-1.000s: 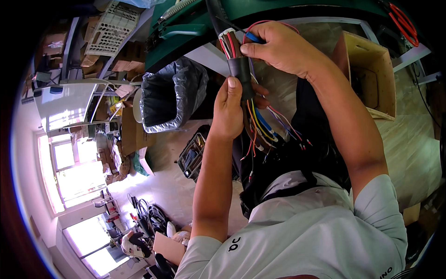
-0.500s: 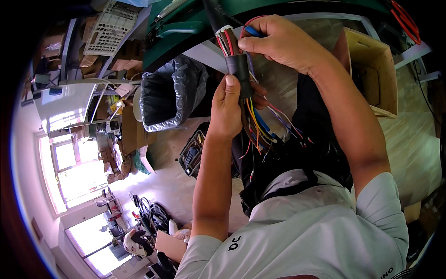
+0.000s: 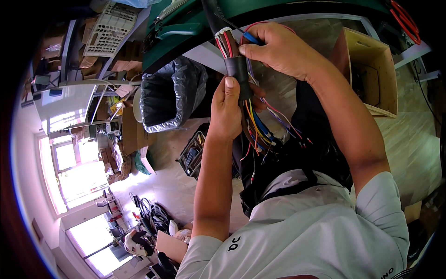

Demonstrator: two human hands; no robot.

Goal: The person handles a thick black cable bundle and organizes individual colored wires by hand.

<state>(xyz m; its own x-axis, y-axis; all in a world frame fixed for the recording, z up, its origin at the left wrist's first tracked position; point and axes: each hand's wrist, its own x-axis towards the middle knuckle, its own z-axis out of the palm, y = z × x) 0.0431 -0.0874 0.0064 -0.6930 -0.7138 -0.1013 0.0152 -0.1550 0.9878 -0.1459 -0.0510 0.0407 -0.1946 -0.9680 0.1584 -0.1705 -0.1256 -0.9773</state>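
Black rubbery tubular sleeve (image 3: 237, 70): left hand (image 3: 227, 102) grips it; right hand (image 3: 273, 46) pinches slim blue plastic-looking tube (image 3: 251, 38) near sleeve's upper end; multicoloured wires (image 3: 253, 119) below sleeve. From here, I'd steady sleeve, keep wires untwisted.

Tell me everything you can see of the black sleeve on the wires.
The black sleeve is a smooth, rubbery-looking tube, broader at its upper end and narrower below. It surrounds a bundle of wires: red and white ones show above it, and many-coloured ends hang out below. It stands nearly upright, leaning slightly. The left hand grips it, thumb in front, fingers curled behind; its back is hidden.
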